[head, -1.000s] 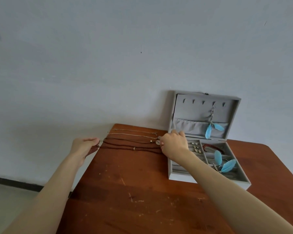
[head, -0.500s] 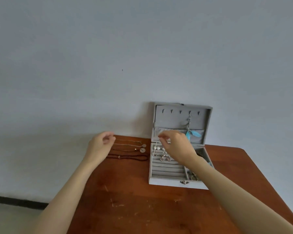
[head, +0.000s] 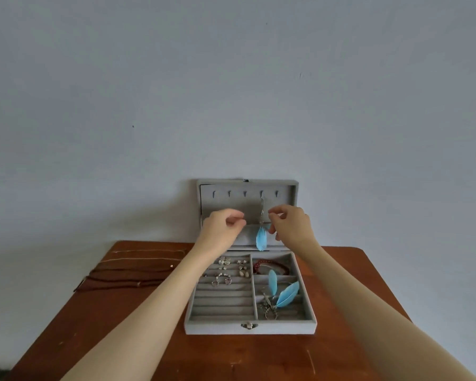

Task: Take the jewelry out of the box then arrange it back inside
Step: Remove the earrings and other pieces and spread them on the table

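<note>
The grey jewelry box stands open at the middle of the table, its lid upright against the wall. A blue feather pendant hangs on a thin chain from one of the lid's hooks. My left hand is raised in front of the lid just left of the pendant, fingers curled with nothing visible in them. My right hand hovers just right of the chain, index and thumb apart beside it. Small rings and earrings sit in the left tray, with a red bead bracelet and blue feather earrings on the right.
Several necklaces, thin chains and dark cords, lie stretched out in rows on the brown wooden table left of the box. The table's left edge runs close to their ends. A plain grey wall stands right behind the box.
My left hand left the necklaces and moved right to the lid. My right hand rose from the box's tray to the hanging feather pendant. The view swung to centre on the box.
</note>
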A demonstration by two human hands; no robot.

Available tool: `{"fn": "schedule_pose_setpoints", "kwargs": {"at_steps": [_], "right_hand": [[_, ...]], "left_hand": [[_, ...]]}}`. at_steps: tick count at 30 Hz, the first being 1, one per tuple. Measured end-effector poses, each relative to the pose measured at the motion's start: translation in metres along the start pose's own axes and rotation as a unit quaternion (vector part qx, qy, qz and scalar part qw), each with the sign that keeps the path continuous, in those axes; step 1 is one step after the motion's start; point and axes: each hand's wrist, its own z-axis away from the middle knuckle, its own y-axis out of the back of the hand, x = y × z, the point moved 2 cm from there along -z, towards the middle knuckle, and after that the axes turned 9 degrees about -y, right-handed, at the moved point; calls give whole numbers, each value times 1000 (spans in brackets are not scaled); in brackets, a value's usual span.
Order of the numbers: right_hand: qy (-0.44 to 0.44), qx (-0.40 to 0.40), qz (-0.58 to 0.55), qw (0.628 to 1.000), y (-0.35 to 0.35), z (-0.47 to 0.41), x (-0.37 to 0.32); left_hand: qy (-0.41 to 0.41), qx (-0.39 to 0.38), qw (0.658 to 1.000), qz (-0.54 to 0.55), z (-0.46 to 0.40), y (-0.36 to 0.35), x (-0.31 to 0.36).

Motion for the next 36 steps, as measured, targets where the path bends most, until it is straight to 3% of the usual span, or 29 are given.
{"fn": "schedule_pose_setpoints", "kwargs": {"at_steps": [5,14,19,26,30,33,36], "right_hand": [[-25,-3,-54,998,-2,-14,6],[-20,-11,-77,997,2,-17,20],[5,-19,-36,999,10,-4,31],[31,-161,54,985,24,29,44],[42,-219,158,962,21,47,50],[55,-212,259,941,12,54,48],[65,-204,291,933,3,57,46]], "left_hand": [[20,-7,1000,0,-21,-33,4],[63,65,996,29,-36,-41,13],[85,55,991,91,-43,-44,25],[160,85,961,207,-43,-48,31],[227,111,923,291,-45,-47,37],[283,95,886,355,-48,-50,38],[321,60,848,417,-48,-51,37]]}}
